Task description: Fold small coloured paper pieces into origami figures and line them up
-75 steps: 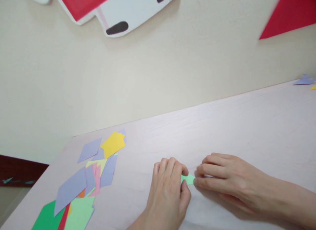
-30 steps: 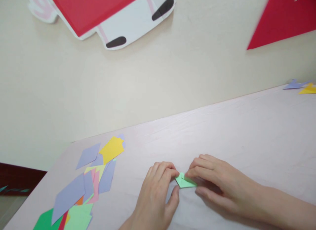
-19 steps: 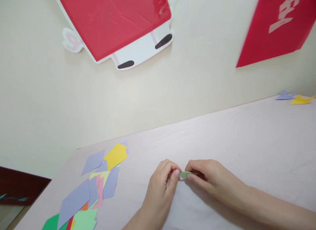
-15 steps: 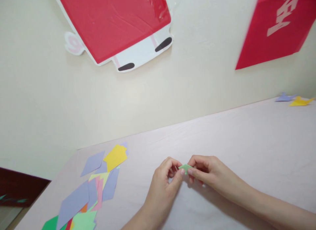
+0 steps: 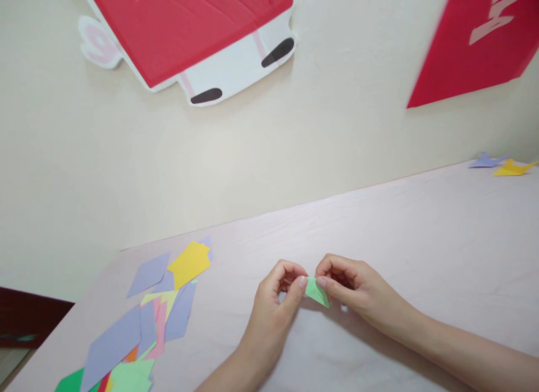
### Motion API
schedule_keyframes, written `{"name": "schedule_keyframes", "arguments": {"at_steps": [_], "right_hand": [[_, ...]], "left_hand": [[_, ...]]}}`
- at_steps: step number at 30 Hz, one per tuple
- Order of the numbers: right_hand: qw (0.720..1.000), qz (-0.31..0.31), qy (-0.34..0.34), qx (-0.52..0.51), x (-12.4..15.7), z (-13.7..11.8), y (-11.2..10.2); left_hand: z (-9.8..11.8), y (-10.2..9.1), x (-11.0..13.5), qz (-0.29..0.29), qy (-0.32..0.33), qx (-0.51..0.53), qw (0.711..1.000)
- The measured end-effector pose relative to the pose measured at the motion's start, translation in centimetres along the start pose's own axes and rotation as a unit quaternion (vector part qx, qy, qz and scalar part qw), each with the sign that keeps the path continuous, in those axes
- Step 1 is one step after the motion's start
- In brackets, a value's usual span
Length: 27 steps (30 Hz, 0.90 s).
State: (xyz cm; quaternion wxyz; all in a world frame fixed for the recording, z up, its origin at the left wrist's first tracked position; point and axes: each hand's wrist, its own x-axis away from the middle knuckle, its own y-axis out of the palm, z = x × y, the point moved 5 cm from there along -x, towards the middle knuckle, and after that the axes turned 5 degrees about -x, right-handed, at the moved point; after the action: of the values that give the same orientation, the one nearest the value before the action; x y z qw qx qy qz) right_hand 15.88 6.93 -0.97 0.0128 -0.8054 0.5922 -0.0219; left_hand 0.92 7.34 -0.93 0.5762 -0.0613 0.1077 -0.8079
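Note:
A small piece of folded light green paper [image 5: 318, 292] is held between my two hands, just above the pale tabletop [image 5: 379, 229]. My left hand [image 5: 280, 296] pinches its left end between thumb and fingers. On the other side, my right hand [image 5: 351, 282] grips the upper right edge with thumb and forefinger. A pointed flap of the paper hangs down between the hands. The parts under my fingertips are hidden.
Loose coloured paper sheets lie spread at the left, among them a yellow one [image 5: 190, 265] and a purple one [image 5: 113, 342]. Folded purple [image 5: 485, 161] and yellow [image 5: 511, 168] paper figures rest at the far right by the wall [image 5: 252, 162]. Red decorations [image 5: 202, 32] hang on it.
The green paper has been turned between my fingers, so a larger pointed flap now shows downward. Both hands still pinch it, and the camera view has shifted slightly.

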Motion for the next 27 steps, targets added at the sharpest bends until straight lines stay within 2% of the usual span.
{"name": "schedule_keyframes", "arguments": {"at_steps": [3,6,11,15,18,27], "right_hand": [[1.000,-0.004,0.000,-0.008,0.17,0.05,0.22],[1.000,-0.005,-0.004,-0.007,0.28,-0.09,0.34],[1.000,0.015,-0.019,-0.014,0.28,-0.36,0.02],[0.999,0.014,-0.031,-0.006,0.47,-0.21,0.02],[0.999,-0.002,-0.041,0.022,0.71,-0.10,0.31],[0.997,0.004,-0.059,0.049,0.75,-0.20,0.12]], "left_hand": [[-0.15,0.68,-0.01,-0.019,-0.009,0.029,0.999],[-0.05,0.91,0.06,-0.012,-0.011,0.021,1.000],[0.29,0.88,0.24,-0.019,0.000,-0.011,1.000],[0.68,0.50,0.23,0.008,0.020,-0.022,1.000],[0.66,0.49,0.16,0.012,0.012,-0.029,0.999],[0.54,0.71,0.17,0.008,-0.007,-0.060,0.998]]}}
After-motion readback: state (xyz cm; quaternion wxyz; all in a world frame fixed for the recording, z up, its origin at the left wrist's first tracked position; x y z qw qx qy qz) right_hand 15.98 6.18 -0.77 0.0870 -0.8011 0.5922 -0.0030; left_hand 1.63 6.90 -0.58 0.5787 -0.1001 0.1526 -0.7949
